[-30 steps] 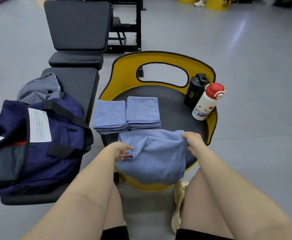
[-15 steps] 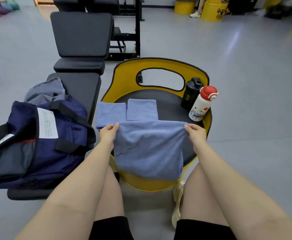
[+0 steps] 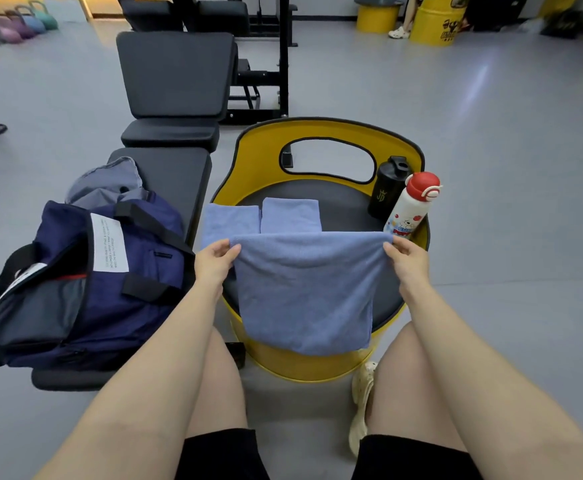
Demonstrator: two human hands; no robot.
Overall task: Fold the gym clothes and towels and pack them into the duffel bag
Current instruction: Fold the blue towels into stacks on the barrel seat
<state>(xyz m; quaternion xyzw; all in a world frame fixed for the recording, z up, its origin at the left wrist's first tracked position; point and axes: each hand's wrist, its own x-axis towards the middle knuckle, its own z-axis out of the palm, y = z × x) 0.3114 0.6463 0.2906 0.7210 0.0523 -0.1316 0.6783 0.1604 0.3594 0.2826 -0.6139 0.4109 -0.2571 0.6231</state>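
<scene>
a person's left hand (image 3: 215,261) and right hand (image 3: 408,259) each pinch a top corner of a blue towel (image 3: 305,292), holding it stretched flat in front of a yellow drum stool (image 3: 248,161), its lower edge hanging over the stool's front rim. a second ago the same towel lay bunched on the seat with the hands close together on it; it has since been lifted and pulled taut, the hands now well apart, which suggests the fold of this towel is only starting. behind it on the black seat lie two folded towels (image 3: 260,218), side by side and touching, so the count stands at three blue towels, two done and one in hand. a navy duffel bag (image 3: 110,282) sits open on the black bench (image 3: 175,174) to the left, just beside the stool, with one grey garment (image 3: 108,185) heaped at its far end; whether that garment is inside the bag or only against it cannot be told. two bottles stand at the seat's right edge: one black shaker bottle (image 3: 385,188) and one white bottle with a red cap (image 3: 411,206), touching or nearly so. nothing blue shows in the bag yet, so packing looks still to come.
</scene>
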